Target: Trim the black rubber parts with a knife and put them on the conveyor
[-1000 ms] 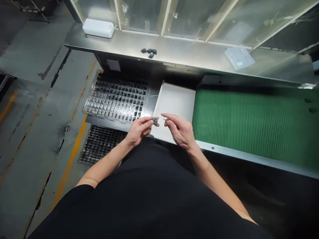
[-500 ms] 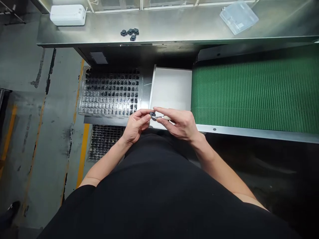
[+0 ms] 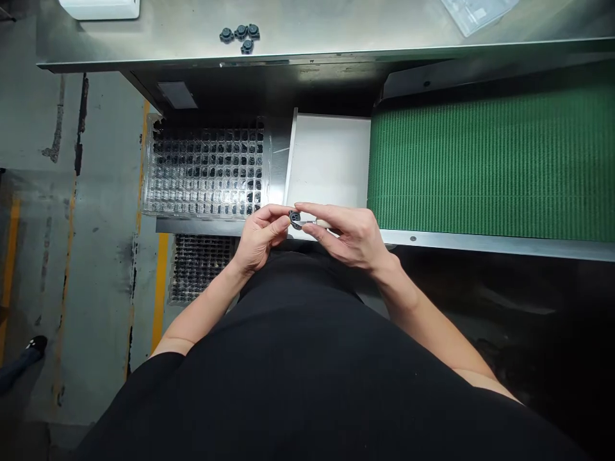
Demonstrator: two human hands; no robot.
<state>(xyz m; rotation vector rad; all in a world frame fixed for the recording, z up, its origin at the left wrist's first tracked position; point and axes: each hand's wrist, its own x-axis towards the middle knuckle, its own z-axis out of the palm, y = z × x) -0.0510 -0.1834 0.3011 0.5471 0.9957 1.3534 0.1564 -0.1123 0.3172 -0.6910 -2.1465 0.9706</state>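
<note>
My left hand [image 3: 259,238] pinches a small round black part [image 3: 295,219] between thumb and fingertips, just above the near edge of a white tray [image 3: 331,160]. My right hand [image 3: 348,235] is closed on a thin light-coloured tool [image 3: 314,223], whose tip touches the black part. Both hands meet in front of my body, over the bench's front rail. A clear plastic compartment tray [image 3: 204,169] holding many dark parts lies just left of my left hand.
A green ribbed conveyor belt [image 3: 490,160] runs to the right. On the steel shelf [image 3: 336,29] behind lie several loose black parts [image 3: 240,33], a white box and a clear bag. A second compartment tray [image 3: 196,266] sits lower left. A shoe shows at the far left floor.
My hands came together: the right hand's tool moved left until it touched the black part. The head tilted down, so the shelf slid toward the top edge.
</note>
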